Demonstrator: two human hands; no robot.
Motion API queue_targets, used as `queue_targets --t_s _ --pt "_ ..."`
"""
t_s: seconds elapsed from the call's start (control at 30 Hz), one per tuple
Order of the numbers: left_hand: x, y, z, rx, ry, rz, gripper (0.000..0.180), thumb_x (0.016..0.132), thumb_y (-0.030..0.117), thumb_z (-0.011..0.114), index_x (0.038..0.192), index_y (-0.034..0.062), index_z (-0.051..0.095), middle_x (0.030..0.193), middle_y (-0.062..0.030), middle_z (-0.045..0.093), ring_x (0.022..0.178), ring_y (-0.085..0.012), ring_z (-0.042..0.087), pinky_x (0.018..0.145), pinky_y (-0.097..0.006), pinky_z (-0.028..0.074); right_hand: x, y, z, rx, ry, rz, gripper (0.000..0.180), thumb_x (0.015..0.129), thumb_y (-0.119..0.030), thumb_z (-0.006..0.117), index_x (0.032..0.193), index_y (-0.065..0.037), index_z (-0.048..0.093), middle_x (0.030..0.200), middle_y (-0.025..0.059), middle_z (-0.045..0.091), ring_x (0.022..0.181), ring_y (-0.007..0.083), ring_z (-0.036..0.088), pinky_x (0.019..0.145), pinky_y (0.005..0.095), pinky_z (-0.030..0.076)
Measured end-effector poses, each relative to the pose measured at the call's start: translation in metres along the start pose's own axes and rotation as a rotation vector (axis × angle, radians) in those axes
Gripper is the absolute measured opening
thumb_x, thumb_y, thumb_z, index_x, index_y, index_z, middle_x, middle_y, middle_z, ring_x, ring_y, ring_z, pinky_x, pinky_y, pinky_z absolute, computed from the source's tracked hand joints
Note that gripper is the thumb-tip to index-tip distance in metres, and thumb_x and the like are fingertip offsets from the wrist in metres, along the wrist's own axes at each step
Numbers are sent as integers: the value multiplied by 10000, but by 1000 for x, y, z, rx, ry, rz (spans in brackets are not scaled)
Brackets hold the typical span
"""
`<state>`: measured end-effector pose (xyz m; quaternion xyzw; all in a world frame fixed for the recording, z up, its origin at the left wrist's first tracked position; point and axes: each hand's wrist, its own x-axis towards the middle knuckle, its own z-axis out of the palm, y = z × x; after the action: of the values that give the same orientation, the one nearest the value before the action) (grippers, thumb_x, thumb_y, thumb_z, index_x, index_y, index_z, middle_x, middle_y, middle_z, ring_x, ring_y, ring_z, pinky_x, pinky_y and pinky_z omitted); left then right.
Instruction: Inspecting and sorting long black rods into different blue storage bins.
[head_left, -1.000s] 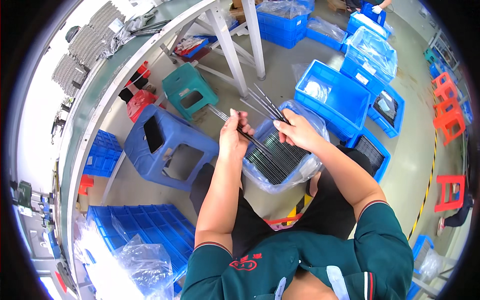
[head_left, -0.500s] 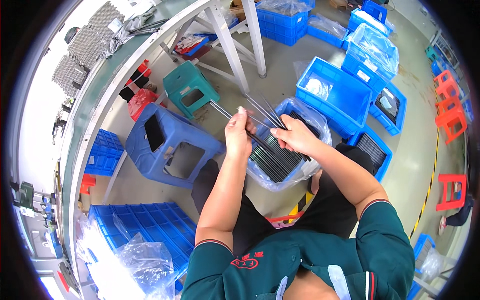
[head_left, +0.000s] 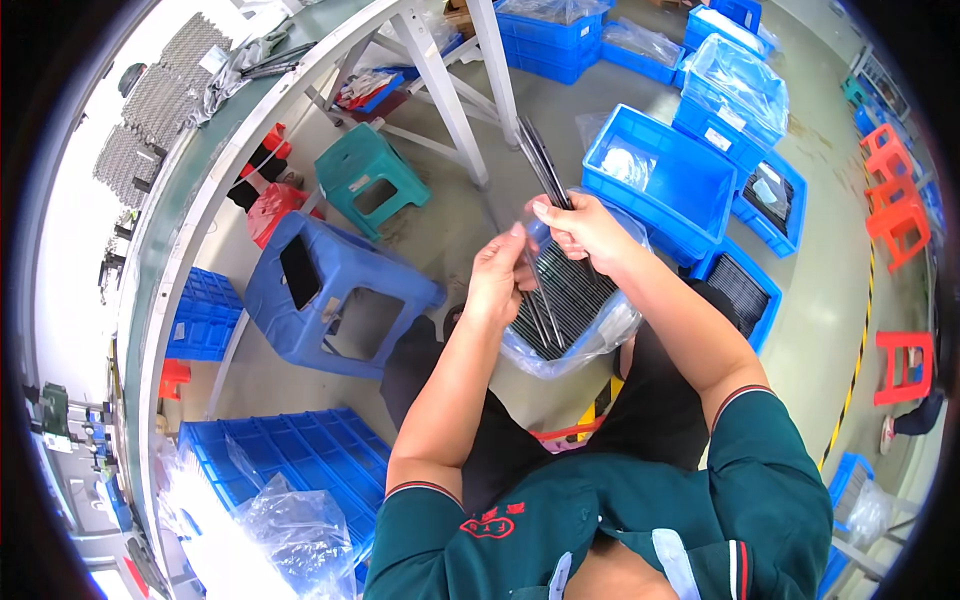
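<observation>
A blue crate lined with clear plastic (head_left: 575, 345) rests on the seated person's lap, filled with rows of thin dark strips standing on edge. Just above that crate both hands meet. The right hand (head_left: 580, 228) is pinched closed on a small bundle of thin dark strips (head_left: 541, 162) — long, flat, straight, with a dull sheen — which fans upward and away from the crate toward the white table leg (head_left: 440, 80). The left hand (head_left: 495, 285) is curled beside it, its thumb touching the lower part of the bundle; a few strip ends hang below it over the crate's contents. Whether the left fingers truly clamp the strips I cannot tell.

Right of the lap crate stands an open blue plastic bin (head_left: 665, 180) with a crumpled clear bag inside, and beyond it another blue bin covered in clear film (head_left: 735, 90) bearing a small white rectangular label on its near wall. Lower right of the lap crate, a blue bin with dark ribbed parts (head_left: 745, 295) sits on the grey floor.

Left of the crate is a blue moulded stool (head_left: 330, 290) with a square cut-out seat; farther off, a smaller teal stool (head_left: 365, 180). Below left of the crate lie flat blue trays (head_left: 285, 465) and crinkled clear plastic bags (head_left: 290, 530). Red stools (head_left: 895, 195) stand far right, beside a yellow-and-black floor stripe (head_left: 855, 380).
</observation>
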<state>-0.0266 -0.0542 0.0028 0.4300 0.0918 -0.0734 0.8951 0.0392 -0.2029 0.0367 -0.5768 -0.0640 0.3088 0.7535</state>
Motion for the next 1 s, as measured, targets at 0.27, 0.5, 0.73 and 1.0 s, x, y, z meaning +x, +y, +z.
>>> queue_targets --t_s 0.27,0.5,0.73,1.0 --pt "-10 -15 7 137 -274 -366 317 909 324 557 762 43 542 615 45 389 449 -44 270 423 -211 198 15 -3 -21 51 250 -97 249 808 -292 671 741 -89 544 513 -62 384 376 45 308 331 217 211" --pt "-18 -4 2 93 -340 -380 314 906 321 556 802 25 562 734 -57 555 630 -157 551 571 -297 472 30 -41 -94 218 479 -303 245 858 -268 607 744 -93 478 485 -71 313 362 46 239 344 241 181" --pt "-5 2 -2 -63 -370 -274 373 908 328 539 955 -38 596 1061 -184 605 953 -353 618 825 -471 515 11 10 -17 -211 151 -10 328 802 -332 681 774 -28 560 558 2 476 426 72 397 359 232 278" --pt "-1 -9 -14 -167 -331 -330 307 895 351 567 816 55 579 721 -12 467 593 -147 441 566 -320 417 22 33 -8 -518 42 -122 288 889 -237 582 715 -17 513 540 7 488 474 77 493 447 233 393"
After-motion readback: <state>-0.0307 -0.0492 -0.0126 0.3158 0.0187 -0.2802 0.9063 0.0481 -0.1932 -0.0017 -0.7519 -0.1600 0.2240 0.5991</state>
